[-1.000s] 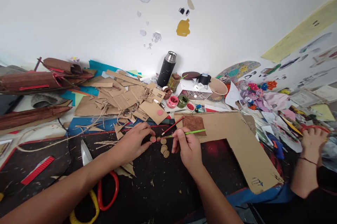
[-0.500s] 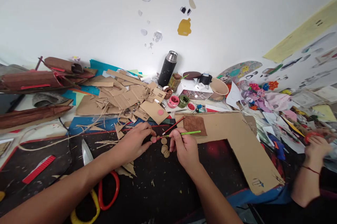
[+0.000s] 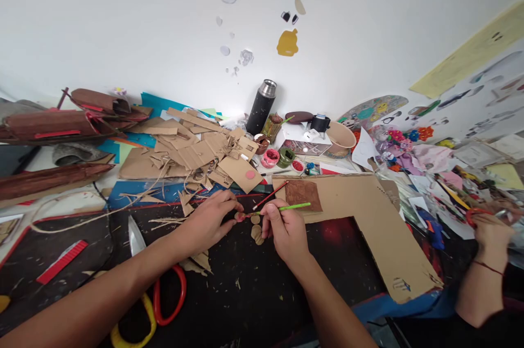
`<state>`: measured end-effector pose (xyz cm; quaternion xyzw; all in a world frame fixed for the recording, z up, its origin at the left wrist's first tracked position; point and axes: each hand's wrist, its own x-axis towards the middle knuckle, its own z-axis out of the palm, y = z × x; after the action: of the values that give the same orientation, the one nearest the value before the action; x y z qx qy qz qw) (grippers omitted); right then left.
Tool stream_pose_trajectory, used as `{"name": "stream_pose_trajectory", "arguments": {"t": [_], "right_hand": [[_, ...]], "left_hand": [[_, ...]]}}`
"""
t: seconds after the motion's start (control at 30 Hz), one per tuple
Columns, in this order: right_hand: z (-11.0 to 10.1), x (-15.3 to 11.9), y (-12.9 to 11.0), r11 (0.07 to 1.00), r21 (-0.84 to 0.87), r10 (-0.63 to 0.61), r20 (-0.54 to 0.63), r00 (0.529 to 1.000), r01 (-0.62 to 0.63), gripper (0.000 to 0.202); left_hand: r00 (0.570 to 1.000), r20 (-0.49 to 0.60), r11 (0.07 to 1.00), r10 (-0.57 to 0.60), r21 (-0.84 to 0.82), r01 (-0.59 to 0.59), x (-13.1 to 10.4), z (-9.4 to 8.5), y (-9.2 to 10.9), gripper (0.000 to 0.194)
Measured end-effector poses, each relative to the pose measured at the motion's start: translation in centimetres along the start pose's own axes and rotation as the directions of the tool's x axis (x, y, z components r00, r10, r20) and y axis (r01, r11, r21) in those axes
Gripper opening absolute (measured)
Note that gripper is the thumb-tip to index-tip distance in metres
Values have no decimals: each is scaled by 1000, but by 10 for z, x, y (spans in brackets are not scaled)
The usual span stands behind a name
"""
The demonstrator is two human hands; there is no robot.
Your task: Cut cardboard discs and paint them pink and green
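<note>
My left hand (image 3: 215, 221) pinches a small round cardboard disc (image 3: 239, 216), partly coated pink, against the dark table. In my right hand (image 3: 286, 231) is a green-handled paintbrush (image 3: 295, 206), its tip touching the disc. Plain cardboard discs (image 3: 257, 232) lie between my hands, a few overlapping. Behind my right hand, a red brush (image 3: 271, 195) rests slanted beside a brown-painted square (image 3: 303, 196). Open jars of pink paint (image 3: 270, 158) and green paint (image 3: 285, 157) stand farther back.
Scissors (image 3: 170, 296) lie beneath my left forearm. Cardboard scraps (image 3: 192, 146) pile up at the back left, near a black flask (image 3: 262, 106). A large L-shaped cardboard piece (image 3: 380, 233) covers the right side. Another person's hand (image 3: 493, 233) holds a red-handled tool at far right.
My right hand and the green brush have shifted slightly left, with the brush tip farther over the disc. At far right, the other person's hand has moved and the tool shows more clearly.
</note>
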<state>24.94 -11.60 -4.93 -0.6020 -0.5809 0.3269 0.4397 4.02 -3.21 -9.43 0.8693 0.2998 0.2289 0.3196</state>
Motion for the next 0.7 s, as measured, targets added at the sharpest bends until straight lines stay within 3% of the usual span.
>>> {"name": "stream_pose_trajectory", "arguments": {"t": [0.2,0.47,0.7], "right_hand": [[3,-1,1,1000,-7,-4,24,1000,4,46],[4,0,0,1000,-12,11,19,1000,-11,48],[-1,-1,1,1000,-16,12,-3,1000,-12,47]], "left_hand": [[999,-39,999,-29,-37,28,-4,0,-4,25],[999,-47,999,-12,38,13,-3,2,1,10],[1000,-18,999,-4,48,5,0,2,0,11]]}}
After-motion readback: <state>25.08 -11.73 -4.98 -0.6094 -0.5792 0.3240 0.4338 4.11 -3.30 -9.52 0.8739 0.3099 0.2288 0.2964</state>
